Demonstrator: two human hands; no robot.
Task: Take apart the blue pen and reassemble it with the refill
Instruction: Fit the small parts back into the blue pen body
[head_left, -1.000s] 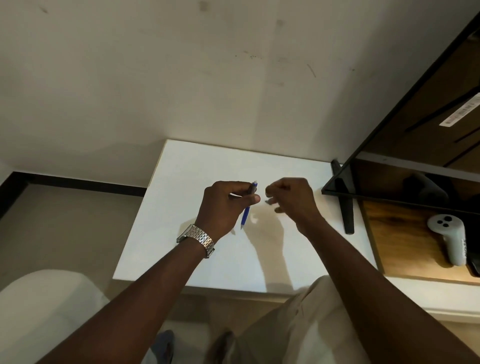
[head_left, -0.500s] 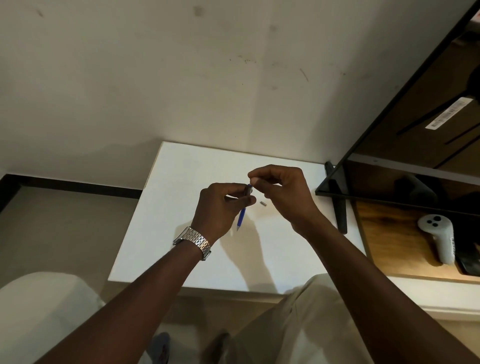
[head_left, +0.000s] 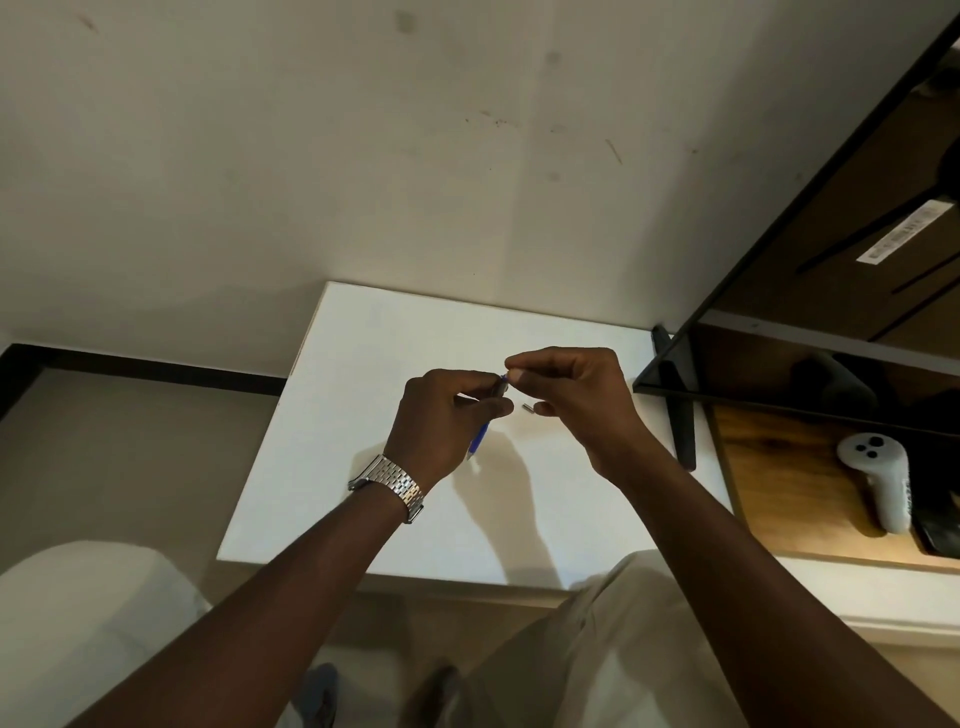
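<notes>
Fingers of the left hand are clamped on the blue pen, held tilted above the white tabletop, tip down. Right hand pinches thumb and forefinger together at the pen's top end; whether they grip it, I cannot tell. Off to the right lies a white controller on a wooden shelf. Just beside the right thumb sits 1 small metal piece.

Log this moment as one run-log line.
stage: working at pen top | left hand: grips blue pen | right hand: pinching at pen's upper end | small metal piece: by right fingers | surface: white table
</notes>
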